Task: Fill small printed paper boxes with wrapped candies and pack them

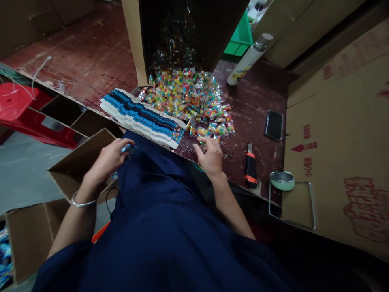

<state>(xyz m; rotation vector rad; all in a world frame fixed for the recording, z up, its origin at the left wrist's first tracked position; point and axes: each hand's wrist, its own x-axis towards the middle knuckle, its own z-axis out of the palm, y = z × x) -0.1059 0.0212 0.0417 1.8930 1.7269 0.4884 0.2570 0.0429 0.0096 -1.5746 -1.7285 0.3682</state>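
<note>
My left hand (pixel 111 157), with a silver bangle at the wrist, is closed on a small blue packet (pixel 129 149) over my lap, just off the table's front edge. At that edge, my right hand (pixel 210 156) has thumb and fingers curved and apart, its fingertips against the nearest small clear bags of colourful candy (pixel 203 132); whether it holds one is hidden. A long overlapping row of blue and white printed cards (pixel 142 117) lies between my hands and the large candy pile (pixel 182 95), which spills from a tipped carton (pixel 133 40).
Right of the candy are a white bottle (pixel 247 61), a black phone (pixel 274 125), an orange-black cutter (pixel 251 168) and a green round dish (pixel 282 181) on a wire frame. Open cartons (pixel 75 166) and a red stool (pixel 21 107) stand left.
</note>
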